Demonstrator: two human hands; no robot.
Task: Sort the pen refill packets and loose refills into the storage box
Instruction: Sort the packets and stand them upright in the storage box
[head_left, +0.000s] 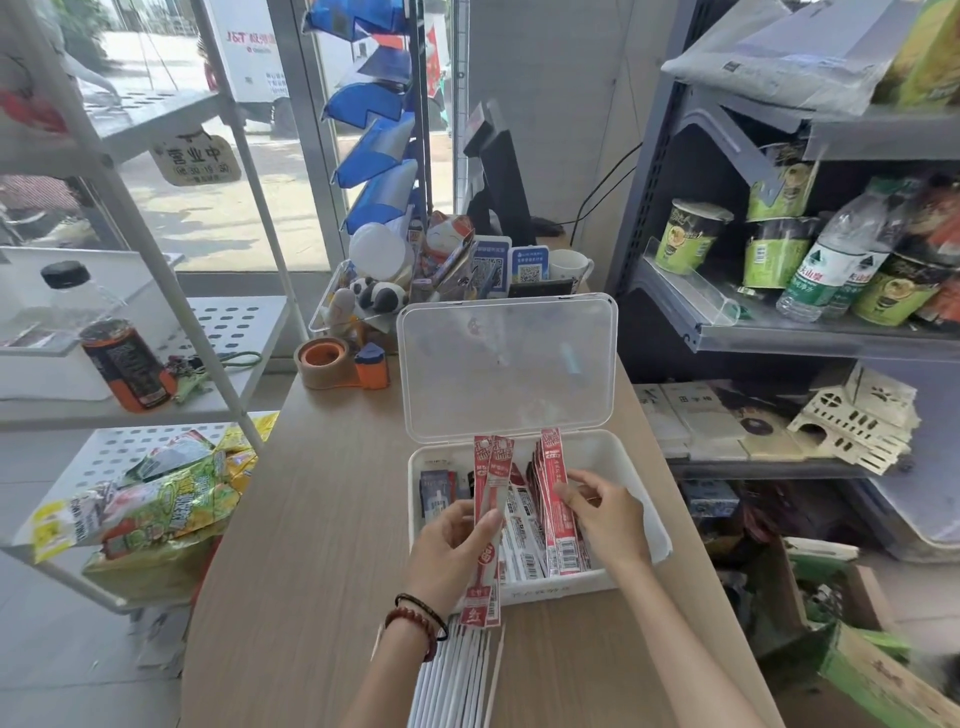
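Left hand (451, 540) gripped two red refill packets (488, 525) upright over storage box (631, 457); right hand (602, 512) pinched red packets (556, 499) standing inside it.

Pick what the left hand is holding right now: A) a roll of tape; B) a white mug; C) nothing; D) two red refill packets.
D: the left hand grips two red refill packets upright above the front edge of the storage box, while the right hand pinches the standing packets inside it.
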